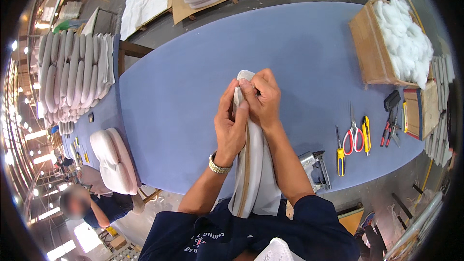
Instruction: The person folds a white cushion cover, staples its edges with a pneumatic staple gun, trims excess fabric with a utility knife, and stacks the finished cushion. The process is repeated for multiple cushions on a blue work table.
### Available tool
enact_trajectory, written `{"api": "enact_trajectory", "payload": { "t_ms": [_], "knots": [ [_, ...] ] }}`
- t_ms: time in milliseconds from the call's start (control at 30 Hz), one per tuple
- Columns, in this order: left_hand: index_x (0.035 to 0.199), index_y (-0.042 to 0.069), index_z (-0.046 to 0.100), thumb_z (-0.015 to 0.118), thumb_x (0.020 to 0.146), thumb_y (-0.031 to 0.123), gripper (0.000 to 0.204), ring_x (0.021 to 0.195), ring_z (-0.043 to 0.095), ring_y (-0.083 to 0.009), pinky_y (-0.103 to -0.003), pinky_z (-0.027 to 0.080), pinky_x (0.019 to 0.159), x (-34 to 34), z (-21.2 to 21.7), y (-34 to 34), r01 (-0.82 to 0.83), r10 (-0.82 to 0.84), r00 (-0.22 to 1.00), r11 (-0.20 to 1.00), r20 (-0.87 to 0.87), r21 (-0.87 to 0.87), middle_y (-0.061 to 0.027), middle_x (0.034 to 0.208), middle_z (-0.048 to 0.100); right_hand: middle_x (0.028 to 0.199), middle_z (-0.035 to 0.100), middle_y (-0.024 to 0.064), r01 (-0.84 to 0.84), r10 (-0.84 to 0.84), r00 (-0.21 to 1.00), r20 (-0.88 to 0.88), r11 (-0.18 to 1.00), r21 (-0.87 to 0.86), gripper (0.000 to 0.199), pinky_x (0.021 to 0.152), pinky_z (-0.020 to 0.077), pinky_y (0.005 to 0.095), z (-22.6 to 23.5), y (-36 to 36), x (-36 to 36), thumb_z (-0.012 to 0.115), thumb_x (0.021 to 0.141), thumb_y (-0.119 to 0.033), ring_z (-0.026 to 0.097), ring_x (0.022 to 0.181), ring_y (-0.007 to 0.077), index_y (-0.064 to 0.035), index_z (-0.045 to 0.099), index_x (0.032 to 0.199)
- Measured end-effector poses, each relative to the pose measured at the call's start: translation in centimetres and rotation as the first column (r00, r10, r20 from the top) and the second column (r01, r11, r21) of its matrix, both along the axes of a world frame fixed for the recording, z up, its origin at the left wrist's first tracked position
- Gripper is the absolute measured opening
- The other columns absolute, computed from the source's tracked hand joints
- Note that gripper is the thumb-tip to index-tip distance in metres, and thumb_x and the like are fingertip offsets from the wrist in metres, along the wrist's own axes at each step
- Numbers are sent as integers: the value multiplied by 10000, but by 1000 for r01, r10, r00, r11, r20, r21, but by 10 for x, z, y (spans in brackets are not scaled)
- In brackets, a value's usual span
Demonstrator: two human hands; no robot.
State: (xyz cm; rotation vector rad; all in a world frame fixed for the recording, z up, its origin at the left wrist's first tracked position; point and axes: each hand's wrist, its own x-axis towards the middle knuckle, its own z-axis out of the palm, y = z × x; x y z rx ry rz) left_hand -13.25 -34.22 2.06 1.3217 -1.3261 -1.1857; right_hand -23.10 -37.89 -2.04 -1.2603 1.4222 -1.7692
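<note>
A long, light grey padded cushion piece (pixel 257 159) stretches from my lap up over the near part of the table, its far end raised between my hands. A brown strip (pixel 246 171) runs lengthwise along it. My left hand (pixel 229 128), with a metal watch at the wrist, wraps the left side of the piece near its far end. Pinching the pale fabric at the tip is my right hand (pixel 263 96), its thumb and fingers bent close together. Part of the far end is hidden behind my fingers.
Rightward on the blue table (pixel 183 96) lie a nail gun (pixel 314 170), a screwdriver (pixel 340 159), scissors (pixel 353 137), a yellow utility knife (pixel 366 135) and pliers (pixel 387 128). White stuffing fills a cardboard box (pixel 369 43). Stacked grey cushions (pixel 75 70) stand left, near a co-worker (pixel 108 208).
</note>
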Motion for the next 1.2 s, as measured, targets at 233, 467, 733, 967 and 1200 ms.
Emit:
{"api": "enact_trajectory", "payload": {
  "t_ms": [233, 467, 733, 967, 1200],
  "knots": [
    [1357, 11, 642, 486, 1060, 51, 338, 1299, 593, -226, -357, 468, 1076, 4, -1, 4, -74, 82, 993, 993, 86, -92, -145, 1425, 622, 727, 476, 66, -84, 82, 995, -50, 996, -41, 328, 549, 373, 351, -2, -2, -8, 711, 961, -180, 434, 635, 199, -26, 553, 719],
    [1357, 33, 653, 518, 1082, 126, 320, 1286, 609, -232, -344, 490, 1042, 9, -14, 9, -107, 112, 991, 992, 69, -71, -145, 1415, 634, 692, 486, 67, -163, 216, 917, -336, 970, 179, 277, 536, 386, 383, 22, -4, -22, 705, 951, -213, 466, 602, 238, -54, 572, 767],
    [1355, 25, 654, 508, 1093, 170, 332, 1309, 595, -258, -372, 461, 1085, 5, -12, 4, -87, 86, 996, 989, -11, -120, -169, 1413, 630, 737, 569, 87, -244, 331, 853, -403, 936, 252, 221, 551, 444, 378, 32, -11, -36, 687, 960, -199, 559, 637, 243, -46, 616, 817],
    [1333, -11, 655, 497, 1098, 178, 340, 1301, 597, -258, -371, 461, 1087, 5, -12, 3, -97, 86, 986, 993, -143, -67, -192, 1408, 626, 1158, 681, 154, -206, 213, 905, -369, 977, 61, 166, 831, 537, 340, 35, -13, -29, 738, 936, -143, 651, 989, 220, 7, 736, 1008],
    [1274, -40, 682, 511, 1094, 173, 328, 1270, 604, -232, -355, 477, 1057, 7, -13, 4, -115, 117, 950, 993, -290, 24, -193, 1387, 639, 1413, 602, 200, -260, 272, 962, -18, 935, 242, 174, 974, 501, 376, 17, 8, -24, 700, 978, -155, 622, 1168, 242, -3, 773, 1024]
  ]
}}
